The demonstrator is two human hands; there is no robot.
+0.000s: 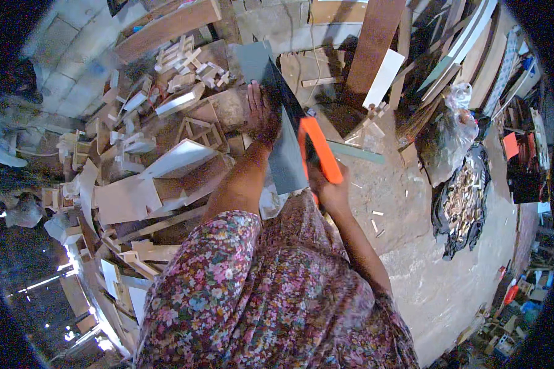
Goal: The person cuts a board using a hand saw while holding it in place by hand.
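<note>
My right hand (pixel 332 189) is gripping the handsaw (pixel 305 128), probably stiff, by its handle (pixel 327 157); my straight-fingered left hand (pixel 263 115) is resting against the grey board (pixel 286 165).

Through the left head-worn fisheye I look steeply down, close above the floral garment (pixel 277 295), at the left hand (pixel 262 114) and right hand (pixel 333 189), concrete floor (pixel 428 295) beyond.

A woodworking workshop: orange-handled handsaw (pixel 309 131), heaped timber offcuts (pixel 188 64), tall boards (pixel 374 46), bare block wall (pixel 80 92).
</note>
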